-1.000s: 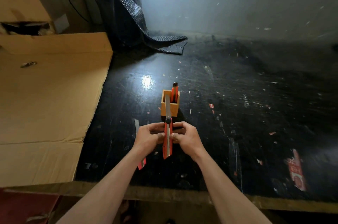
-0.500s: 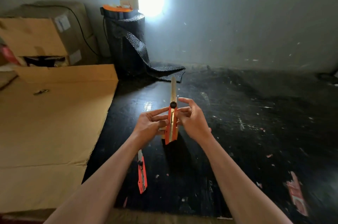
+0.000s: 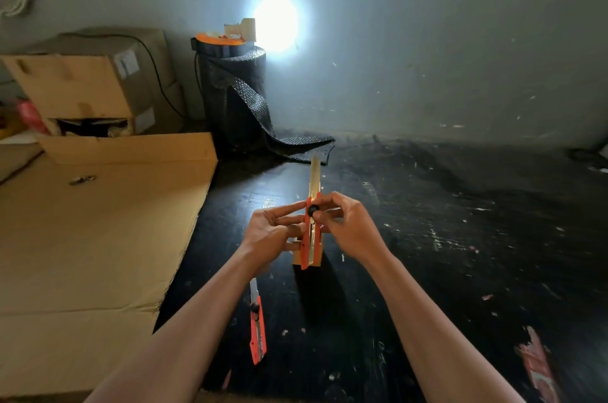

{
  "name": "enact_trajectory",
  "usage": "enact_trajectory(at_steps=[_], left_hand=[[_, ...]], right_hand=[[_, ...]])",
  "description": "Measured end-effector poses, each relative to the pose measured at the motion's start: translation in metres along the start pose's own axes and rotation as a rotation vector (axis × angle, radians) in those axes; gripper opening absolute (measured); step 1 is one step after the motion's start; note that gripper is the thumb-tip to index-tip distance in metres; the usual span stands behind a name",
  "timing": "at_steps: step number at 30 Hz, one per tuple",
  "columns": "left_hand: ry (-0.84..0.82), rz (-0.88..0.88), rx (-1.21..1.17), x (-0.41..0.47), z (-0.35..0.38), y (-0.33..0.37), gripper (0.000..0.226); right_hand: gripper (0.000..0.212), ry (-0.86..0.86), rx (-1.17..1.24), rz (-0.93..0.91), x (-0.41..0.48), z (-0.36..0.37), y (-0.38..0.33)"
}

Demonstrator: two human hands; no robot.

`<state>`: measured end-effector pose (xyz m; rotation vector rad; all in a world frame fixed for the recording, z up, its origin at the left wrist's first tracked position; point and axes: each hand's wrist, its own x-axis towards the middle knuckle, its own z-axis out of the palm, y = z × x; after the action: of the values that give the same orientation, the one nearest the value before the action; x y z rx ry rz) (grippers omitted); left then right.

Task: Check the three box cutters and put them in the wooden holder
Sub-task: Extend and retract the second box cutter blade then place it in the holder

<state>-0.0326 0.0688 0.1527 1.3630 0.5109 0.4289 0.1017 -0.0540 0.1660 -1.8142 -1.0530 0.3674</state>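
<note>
An orange box cutter (image 3: 310, 231) stands upright in the air between both hands, its long blade pushed out and pointing up. My left hand (image 3: 274, 231) pinches its body from the left. My right hand (image 3: 350, 226) holds it from the right, fingers at the black knob. The wooden holder (image 3: 318, 256) stands on the black table right behind the cutter and is mostly hidden by it; I cannot see what it contains. A second orange box cutter (image 3: 257, 325) lies flat on the table under my left forearm, blade partly out.
A large flat sheet of cardboard (image 3: 92, 238) covers the table's left side, with cardboard boxes (image 3: 98, 83) behind it. A black roll of bubble wrap (image 3: 235, 96) stands at the back against the wall. A red scrap (image 3: 539, 366) lies at the front right.
The cutter has been lifted from near the table to upright in front of me, and my view has tilted upward. My right fingers have closed on the black knob.
</note>
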Motion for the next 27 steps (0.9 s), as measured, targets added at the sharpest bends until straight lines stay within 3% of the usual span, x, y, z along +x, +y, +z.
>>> enact_trajectory(at_steps=[14,22,27], left_hand=[[0.067,-0.030,0.032,0.001,0.003,0.000,0.048],[0.090,-0.011,0.043,0.001,0.005,-0.002,0.046],[0.090,0.012,0.046,0.001,0.007,0.002,0.046]], right_hand=[[0.016,-0.045,0.132,0.047,-0.036,0.012,0.014],[0.020,-0.044,0.082,0.072,-0.049,0.020,0.022],[0.035,-0.078,-0.007,0.040,-0.051,0.018,0.016]])
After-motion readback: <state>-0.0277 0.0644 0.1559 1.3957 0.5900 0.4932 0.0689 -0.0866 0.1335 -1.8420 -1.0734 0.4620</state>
